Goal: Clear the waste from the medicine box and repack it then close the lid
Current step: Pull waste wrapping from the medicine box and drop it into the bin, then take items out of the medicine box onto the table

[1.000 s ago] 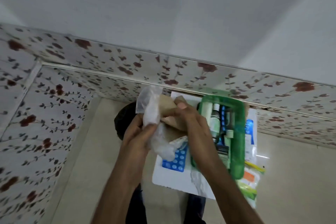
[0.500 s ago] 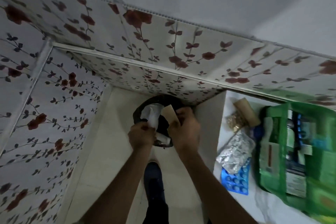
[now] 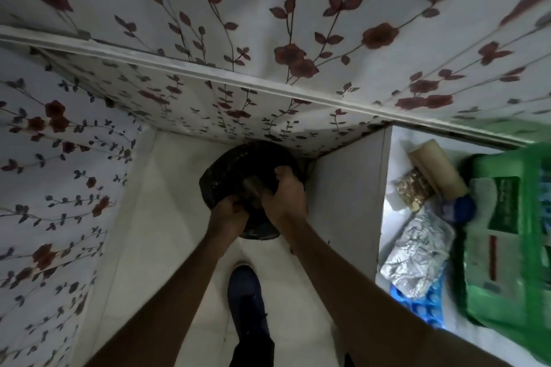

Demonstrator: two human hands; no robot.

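A black-lined waste bin [image 3: 238, 164] stands on the floor in the corner. Both my hands reach into its mouth. My left hand [image 3: 228, 214] curls over the near rim, its fingertips lost in the dark liner. My right hand [image 3: 284, 195] is closed beside a blurred brownish piece of waste [image 3: 252, 188] just inside the bin. The green medicine box [image 3: 507, 247] lies open on the white table [image 3: 387, 158] at the right, packed with cartons and bottles.
Beside the box lie a brown roll [image 3: 435, 170], a bag of brown pills [image 3: 414, 188], silver foil strips [image 3: 417, 253] and a blue blister pack [image 3: 423, 307]. Floral walls close in at left and behind. My dark shoe [image 3: 246, 292] stands before the bin.
My hands carried the white plastic and brown card from the table to the bin and have now sunk into it. The white plastic is no longer visible.
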